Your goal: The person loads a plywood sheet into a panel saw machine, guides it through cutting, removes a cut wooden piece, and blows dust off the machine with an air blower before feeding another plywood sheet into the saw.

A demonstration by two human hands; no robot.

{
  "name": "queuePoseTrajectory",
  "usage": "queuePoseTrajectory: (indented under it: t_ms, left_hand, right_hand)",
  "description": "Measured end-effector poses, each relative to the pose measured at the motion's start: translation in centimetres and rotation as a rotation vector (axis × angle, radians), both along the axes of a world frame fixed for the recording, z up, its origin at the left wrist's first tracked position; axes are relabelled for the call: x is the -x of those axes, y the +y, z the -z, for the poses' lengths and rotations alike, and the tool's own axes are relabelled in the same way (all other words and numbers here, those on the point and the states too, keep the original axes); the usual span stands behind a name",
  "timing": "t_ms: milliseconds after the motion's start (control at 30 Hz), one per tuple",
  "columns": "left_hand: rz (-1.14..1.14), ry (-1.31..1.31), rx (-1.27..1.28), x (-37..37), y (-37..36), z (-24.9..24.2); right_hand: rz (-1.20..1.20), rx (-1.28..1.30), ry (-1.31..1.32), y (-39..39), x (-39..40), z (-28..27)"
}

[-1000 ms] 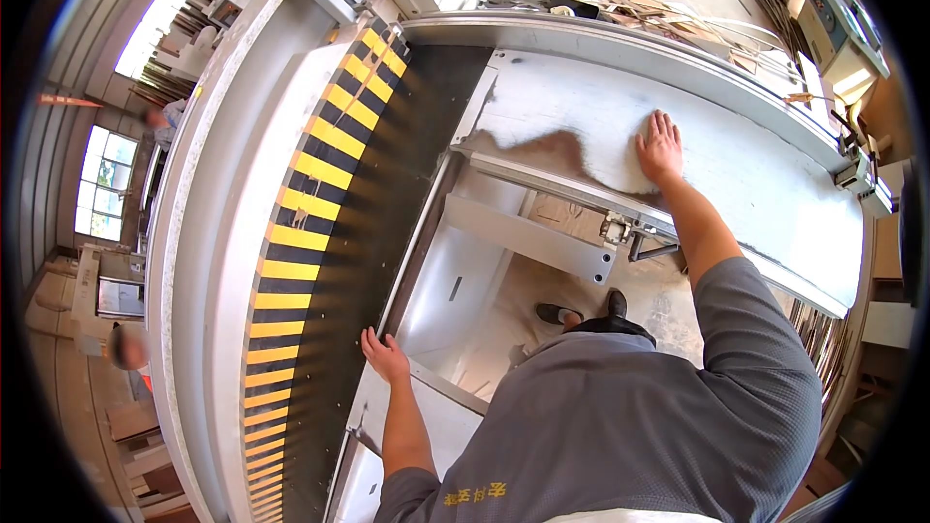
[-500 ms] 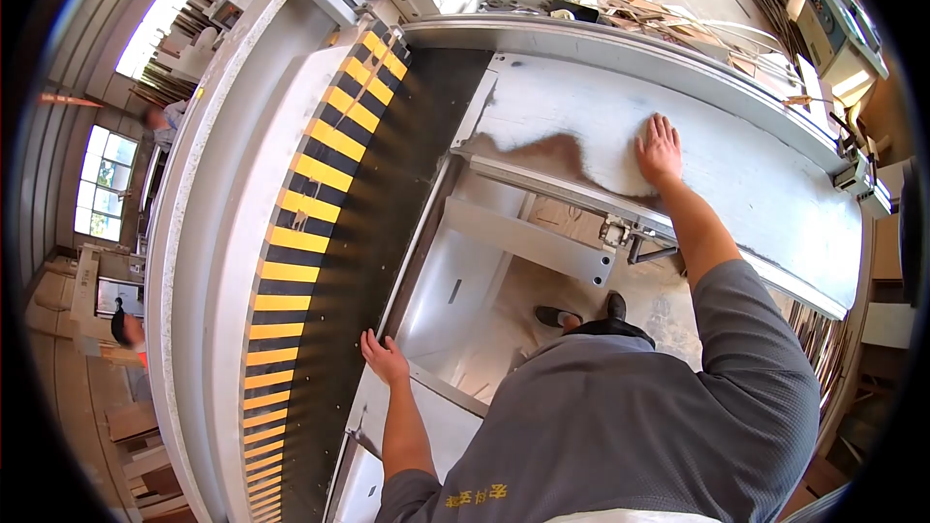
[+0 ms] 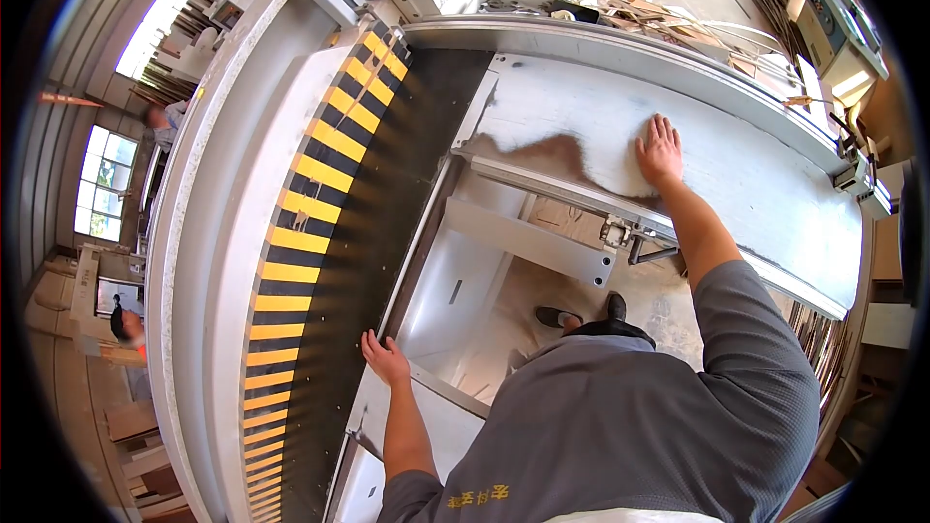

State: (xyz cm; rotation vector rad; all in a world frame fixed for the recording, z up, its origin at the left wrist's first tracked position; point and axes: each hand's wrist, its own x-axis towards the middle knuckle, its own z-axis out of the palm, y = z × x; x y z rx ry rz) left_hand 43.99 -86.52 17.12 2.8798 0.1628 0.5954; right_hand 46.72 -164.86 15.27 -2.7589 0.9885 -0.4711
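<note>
My right hand point(image 3: 661, 151) lies flat on a worn metal side table point(image 3: 765, 165), whose pale surface gives way to a brown patch; its fingers point away from me and hold nothing. Lower on the left, my left hand point(image 3: 386, 360) rests on the metal front table point(image 3: 373, 397) of a large machine, at the border of the long black bed point(image 3: 373, 242). Its fingers are slightly apart, with nothing visible in them. Beyond the bed hangs a row of yellow and black striped strips point(image 3: 310, 208) under a long grey beam point(image 3: 218, 194).
A metal fence point(image 3: 620, 37) borders the side table. Between the two tables, a metal bracket arm point(image 3: 533, 240) spans a gap above the floor. Thin offcut strips point(image 3: 697, 24) lie beyond the fence. Another person point(image 3: 126, 324) is past the beam, and a second point(image 3: 165, 121) is further off.
</note>
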Motion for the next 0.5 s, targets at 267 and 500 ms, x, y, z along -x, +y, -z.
queuePoseTrajectory:
  t_ms: [267, 500]
  left_hand:
    - [-0.001, 0.0, 0.002, 0.03, -0.02, 0.0]
    - [-0.005, 0.002, 0.007, 0.07, -0.02, -0.09]
  right_hand:
    - [0.004, -0.008, 0.009, 0.23, 0.16, -0.4]
    - [0.004, -0.008, 0.021, 0.28, 0.18, -0.65]
